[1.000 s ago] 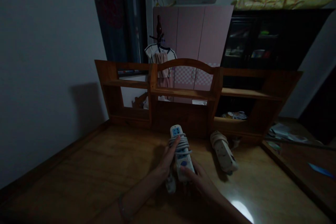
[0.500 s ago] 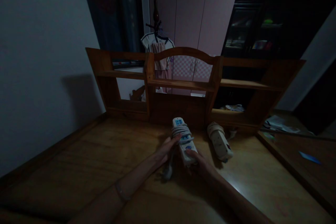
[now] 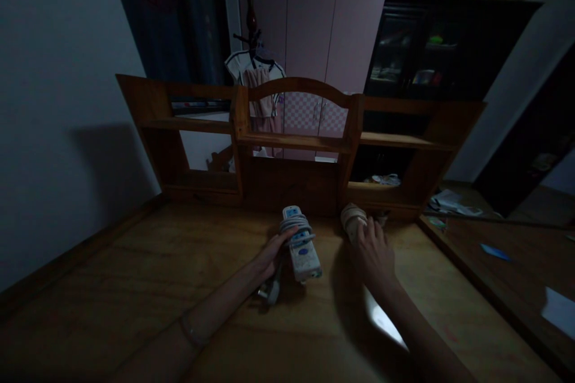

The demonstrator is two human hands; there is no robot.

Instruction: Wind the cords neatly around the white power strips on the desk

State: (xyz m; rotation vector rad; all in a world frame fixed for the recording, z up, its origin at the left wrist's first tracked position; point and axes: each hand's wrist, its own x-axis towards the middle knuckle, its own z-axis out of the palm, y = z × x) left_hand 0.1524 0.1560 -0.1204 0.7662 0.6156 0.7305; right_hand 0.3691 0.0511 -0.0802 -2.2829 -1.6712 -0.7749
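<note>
My left hand (image 3: pixel 271 254) grips a white power strip (image 3: pixel 305 263) with blue socket panels, thumb over the grey cord (image 3: pixel 296 224) wound round its upper half. The cord's plug (image 3: pixel 272 292) hangs below that hand, close to the tabletop. To the right, my right hand (image 3: pixel 376 250) is on a second, cream power strip (image 3: pixel 351 228), its fingers bent over the top. That strip lies on the wooden desk (image 3: pixel 202 299) with its own cord wrapped round the far end. The hand hides most of its body.
A wooden shelf rack (image 3: pixel 291 142) stands along the desk's far edge. At the left is a wall (image 3: pixel 54 179). A lower brown surface on the right holds a blue card (image 3: pixel 494 252) and papers (image 3: pixel 557 311). Behind the rack stand a pink wardrobe (image 3: pixel 309 36) and a clothes stand (image 3: pixel 251 15).
My right hand has let go of the white power strip and moved right onto the cream one. My left hand still holds the white strip. The view has turned slightly right.
</note>
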